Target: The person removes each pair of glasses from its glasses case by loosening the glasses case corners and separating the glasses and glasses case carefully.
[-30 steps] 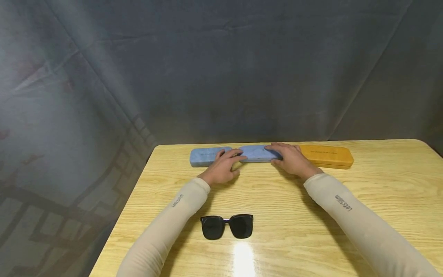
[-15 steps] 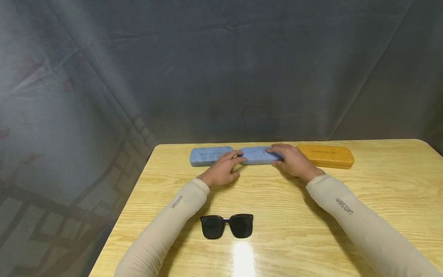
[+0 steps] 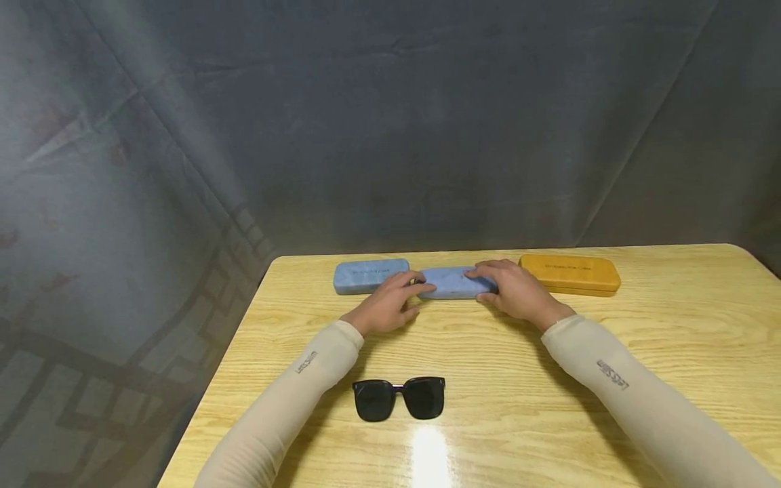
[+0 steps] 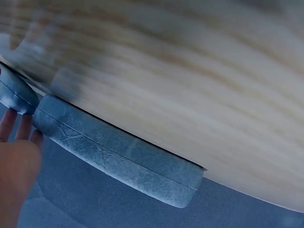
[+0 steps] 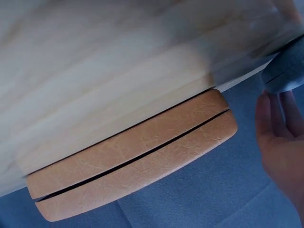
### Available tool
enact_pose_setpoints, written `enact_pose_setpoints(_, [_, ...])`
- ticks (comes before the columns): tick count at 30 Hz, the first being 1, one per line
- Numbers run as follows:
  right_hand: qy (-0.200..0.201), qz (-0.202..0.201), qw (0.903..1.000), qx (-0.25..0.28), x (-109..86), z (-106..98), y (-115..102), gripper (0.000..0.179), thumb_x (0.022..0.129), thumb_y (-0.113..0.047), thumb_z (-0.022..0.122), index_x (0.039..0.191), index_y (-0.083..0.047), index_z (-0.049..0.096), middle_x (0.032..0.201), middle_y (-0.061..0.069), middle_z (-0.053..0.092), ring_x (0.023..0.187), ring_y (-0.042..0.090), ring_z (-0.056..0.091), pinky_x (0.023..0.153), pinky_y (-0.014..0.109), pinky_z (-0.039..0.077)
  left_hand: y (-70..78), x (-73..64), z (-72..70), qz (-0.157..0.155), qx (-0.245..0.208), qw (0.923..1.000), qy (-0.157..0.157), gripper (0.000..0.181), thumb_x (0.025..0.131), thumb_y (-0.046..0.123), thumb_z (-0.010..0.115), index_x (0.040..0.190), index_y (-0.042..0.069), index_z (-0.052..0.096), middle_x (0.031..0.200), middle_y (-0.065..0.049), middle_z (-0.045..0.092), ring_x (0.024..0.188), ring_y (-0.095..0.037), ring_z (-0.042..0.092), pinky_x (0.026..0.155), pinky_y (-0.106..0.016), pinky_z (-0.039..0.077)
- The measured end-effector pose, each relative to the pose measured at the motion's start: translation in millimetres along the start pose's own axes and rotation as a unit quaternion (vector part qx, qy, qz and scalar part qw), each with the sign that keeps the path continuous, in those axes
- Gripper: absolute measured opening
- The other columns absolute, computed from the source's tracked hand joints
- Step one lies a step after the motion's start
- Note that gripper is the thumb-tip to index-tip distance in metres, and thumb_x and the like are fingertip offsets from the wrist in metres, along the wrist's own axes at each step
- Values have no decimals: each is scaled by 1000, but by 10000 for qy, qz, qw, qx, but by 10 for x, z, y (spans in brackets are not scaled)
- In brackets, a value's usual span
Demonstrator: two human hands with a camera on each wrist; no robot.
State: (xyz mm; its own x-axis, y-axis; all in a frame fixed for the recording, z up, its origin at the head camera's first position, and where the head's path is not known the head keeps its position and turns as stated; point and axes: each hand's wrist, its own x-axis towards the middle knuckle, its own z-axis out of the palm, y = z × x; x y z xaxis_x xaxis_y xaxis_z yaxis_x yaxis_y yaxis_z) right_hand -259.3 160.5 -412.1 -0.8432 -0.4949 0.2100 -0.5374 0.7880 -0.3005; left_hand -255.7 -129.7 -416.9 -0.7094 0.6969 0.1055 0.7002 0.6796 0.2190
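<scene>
The middle blue glasses case (image 3: 450, 282) lies near the far edge of the table, in line with two other cases. My right hand (image 3: 518, 290) grips its right end, fingers over the top and thumb at the near side. At the left end, my left hand (image 3: 386, 301) touches the case with nearly straight, spread fingers; its thumb stands apart from the case. The left wrist view shows these fingertips (image 4: 23, 124) against the case end. In the right wrist view, the right hand's fingers and thumb meet the case's other end, which is cut off by the frame.
Left of the held case lies another blue glasses case (image 3: 369, 276); to its right is an orange glasses case (image 3: 570, 274). Black sunglasses (image 3: 399, 398) lie on the wooden table (image 3: 488, 434) closer to me. A grey cloth (image 3: 427, 135) hangs behind the table.
The middle blue case has slid slightly toward me, with both hands moving along with it. The other two cases and the sunglasses stay where they were.
</scene>
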Motion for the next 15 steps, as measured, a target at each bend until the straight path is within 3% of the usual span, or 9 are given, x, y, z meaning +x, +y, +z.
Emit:
enact_pose_setpoints(6, [31,-29,10000,-30,-43,13,-17,52,83,-21,82,132,-14,66,136,20,61,125,43,56,104,60,43,3,-8,25,238,-68,9996,162,45,97,19,65,141,24,56,141,-3,50,132,-23,47,113,-43,39])
enact_pose_setpoints(15, [89,-315,9995,-38,-41,16,-23,51,82,-23,83,130,-17,67,132,15,64,122,40,58,100,57,47,0,-28,16,253,-313,9989,235,38,97,17,66,133,25,60,127,-1,53,115,-18,49,101,-37,45])
